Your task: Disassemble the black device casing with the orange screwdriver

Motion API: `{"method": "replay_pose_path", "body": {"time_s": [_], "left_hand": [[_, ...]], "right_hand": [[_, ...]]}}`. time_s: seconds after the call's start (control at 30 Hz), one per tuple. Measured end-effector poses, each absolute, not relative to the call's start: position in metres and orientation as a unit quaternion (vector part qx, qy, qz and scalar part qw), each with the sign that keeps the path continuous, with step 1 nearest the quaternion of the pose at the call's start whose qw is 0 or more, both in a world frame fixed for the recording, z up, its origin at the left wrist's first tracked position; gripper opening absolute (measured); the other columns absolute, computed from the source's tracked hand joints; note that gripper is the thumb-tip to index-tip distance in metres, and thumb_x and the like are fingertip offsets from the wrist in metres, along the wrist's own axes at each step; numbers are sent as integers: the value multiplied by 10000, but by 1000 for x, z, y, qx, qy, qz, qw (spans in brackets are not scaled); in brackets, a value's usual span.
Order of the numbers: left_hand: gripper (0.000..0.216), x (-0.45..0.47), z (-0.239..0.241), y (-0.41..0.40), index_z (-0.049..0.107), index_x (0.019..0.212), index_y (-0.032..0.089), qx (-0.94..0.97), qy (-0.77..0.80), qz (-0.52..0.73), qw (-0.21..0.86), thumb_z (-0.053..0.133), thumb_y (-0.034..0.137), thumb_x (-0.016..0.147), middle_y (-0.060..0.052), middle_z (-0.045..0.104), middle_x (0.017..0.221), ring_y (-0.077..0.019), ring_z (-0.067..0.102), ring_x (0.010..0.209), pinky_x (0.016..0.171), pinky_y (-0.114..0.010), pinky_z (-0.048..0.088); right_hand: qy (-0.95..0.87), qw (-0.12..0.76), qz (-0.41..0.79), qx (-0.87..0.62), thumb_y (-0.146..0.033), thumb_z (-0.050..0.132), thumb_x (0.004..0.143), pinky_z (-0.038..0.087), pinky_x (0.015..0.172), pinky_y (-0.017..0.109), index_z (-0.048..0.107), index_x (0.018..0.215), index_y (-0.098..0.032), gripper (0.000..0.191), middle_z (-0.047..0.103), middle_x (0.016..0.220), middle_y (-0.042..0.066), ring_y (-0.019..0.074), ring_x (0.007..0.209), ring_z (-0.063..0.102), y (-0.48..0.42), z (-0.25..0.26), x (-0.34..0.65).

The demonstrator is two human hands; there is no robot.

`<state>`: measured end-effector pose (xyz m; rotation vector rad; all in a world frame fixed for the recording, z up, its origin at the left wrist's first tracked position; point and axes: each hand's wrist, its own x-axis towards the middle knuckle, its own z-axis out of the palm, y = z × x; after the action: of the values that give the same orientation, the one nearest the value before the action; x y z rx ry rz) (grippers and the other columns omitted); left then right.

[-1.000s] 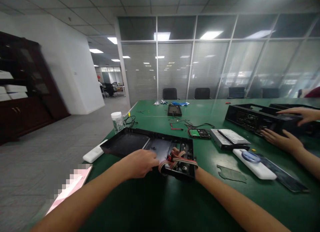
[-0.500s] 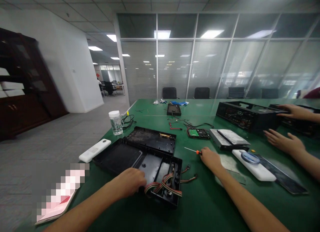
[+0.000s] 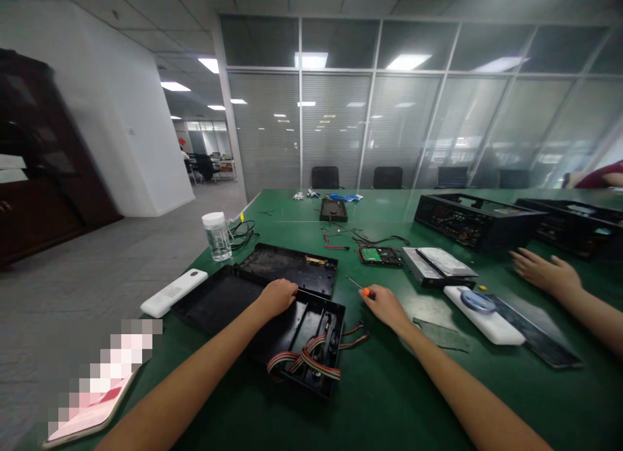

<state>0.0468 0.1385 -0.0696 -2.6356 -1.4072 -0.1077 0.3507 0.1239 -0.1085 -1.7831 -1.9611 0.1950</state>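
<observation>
Nearest, a striped ribbon cable (image 3: 304, 360) spills loose over the front edge of an opened black case (image 3: 228, 305), probably pulled clear of its insides. The left hand (image 3: 278, 295) lies on the case's far rim with its fingers curled down, likely to keep the case from sliding. Whether it clamps the rim or only presses on it cannot be told. Just to the right, the right hand (image 3: 387, 305) is clenched round a small screwdriver (image 3: 361, 289) with an orange grip. Its thin shaft points up and away, lifted off the tabletop (image 3: 379, 399).

Behind the case lies a second black cover (image 3: 292, 269), touching it, with a white remote (image 3: 174, 292) to the left and a clear jar (image 3: 217, 235) beyond. A co-worker's hand (image 3: 545, 272) rests flat at the right, near a long black chassis (image 3: 477, 220).

The tabletop is green and matte, strewn with wires and parts. Behind it are office chairs (image 3: 325, 177), a glass partition (image 3: 341, 126), grey carpet and ceiling lights.
</observation>
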Motion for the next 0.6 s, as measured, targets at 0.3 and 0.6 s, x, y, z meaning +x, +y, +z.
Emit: {"method": "replay_pose_path", "body": {"time_s": [0.3,0.6], "left_hand": [[217,48,-82,135,594,906,138,-885,-454,-92,50,444,82,760,-89,615,843,-207,561,863,811,-317,430],[249,47,-52,138,669,936,162,-931,-344,-121,-20,485,112,776,-53,640,887,-148,572,836,807,-227,414]], "right_hand": [[-791,230,143,-548,-449,413,816,288,503,228,584,565,-169,413,568,537,22,128,500,471,102,-98,315],[-778,228,170,-560,-412,389,824,292,497,220,604,606,-150,403,586,563,22,119,495,472,98,-101,306]]}}
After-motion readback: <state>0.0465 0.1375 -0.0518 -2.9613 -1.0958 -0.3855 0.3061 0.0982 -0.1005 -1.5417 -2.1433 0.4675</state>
